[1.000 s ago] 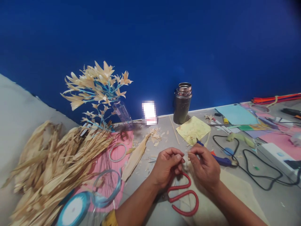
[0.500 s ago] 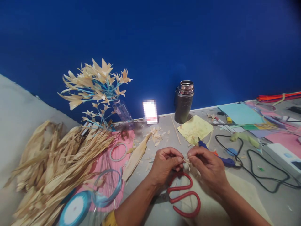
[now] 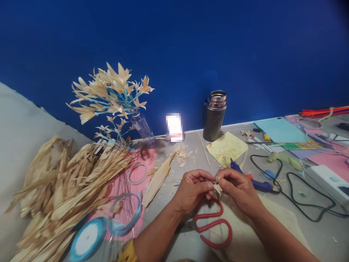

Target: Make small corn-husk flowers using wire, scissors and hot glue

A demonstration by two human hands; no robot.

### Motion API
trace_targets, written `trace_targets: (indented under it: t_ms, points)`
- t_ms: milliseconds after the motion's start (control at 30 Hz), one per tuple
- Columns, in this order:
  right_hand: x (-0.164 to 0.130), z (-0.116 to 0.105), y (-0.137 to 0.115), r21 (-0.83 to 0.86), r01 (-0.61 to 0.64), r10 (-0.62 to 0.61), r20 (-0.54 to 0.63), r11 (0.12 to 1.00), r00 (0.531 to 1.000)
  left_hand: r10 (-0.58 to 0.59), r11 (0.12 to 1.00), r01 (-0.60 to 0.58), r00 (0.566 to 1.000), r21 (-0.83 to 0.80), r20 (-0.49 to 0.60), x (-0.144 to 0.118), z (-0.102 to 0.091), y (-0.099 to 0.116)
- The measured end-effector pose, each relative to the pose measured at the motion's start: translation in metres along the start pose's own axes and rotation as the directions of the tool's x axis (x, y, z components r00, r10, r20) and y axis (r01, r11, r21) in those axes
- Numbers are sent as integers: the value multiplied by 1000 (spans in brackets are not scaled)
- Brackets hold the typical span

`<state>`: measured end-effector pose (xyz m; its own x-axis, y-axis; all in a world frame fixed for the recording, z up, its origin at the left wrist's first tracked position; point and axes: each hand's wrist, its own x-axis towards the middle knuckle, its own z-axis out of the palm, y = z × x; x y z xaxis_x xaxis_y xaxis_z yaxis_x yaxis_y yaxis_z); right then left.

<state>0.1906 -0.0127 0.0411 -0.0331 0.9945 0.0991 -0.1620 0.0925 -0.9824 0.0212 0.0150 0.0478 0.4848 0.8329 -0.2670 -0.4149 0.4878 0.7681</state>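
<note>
Between my fingertips is a small pale corn husk flower [image 3: 217, 187], its petals hanging down. My left hand [image 3: 195, 189] pinches it from the left, thumb against forefinger. From the other side my right hand [image 3: 236, 187] pinches it as well, and the fingertips of both hands nearly meet. Just below the hands lies a pair of scissors [image 3: 215, 222] with red handles, blades pointing left and partly under my left forearm. A blue glue gun [image 3: 259, 184] rests right behind my right hand.
Dried corn husks [image 3: 54, 203] heap up at left, beside blue ribbon [image 3: 88, 238] and a tape roll [image 3: 137, 173] on pink paper. Husk flowers [image 3: 114, 91] stand in a clear bottle [image 3: 143, 127]. A dark flask [image 3: 215, 118] is against the wall. Black cord [image 3: 316, 214] loops at right.
The small flower has turned between my fingers, so its petals now point downward and show more. My hands have come slightly closer together. The view has shifted a little.
</note>
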Motion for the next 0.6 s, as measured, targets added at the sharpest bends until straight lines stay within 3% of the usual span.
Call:
trace_targets:
  t_ms: [367, 600]
  points:
    - [-1, 3, -3, 104, -84, 82, 23, 991, 996, 18, 1000, -18, 999, 4, -30, 2, -2, -6]
    - [0, 4, -7, 79, -54, 53, 8, 995, 999, 36, 999, -35, 999, 22, -16, 4, -3, -8]
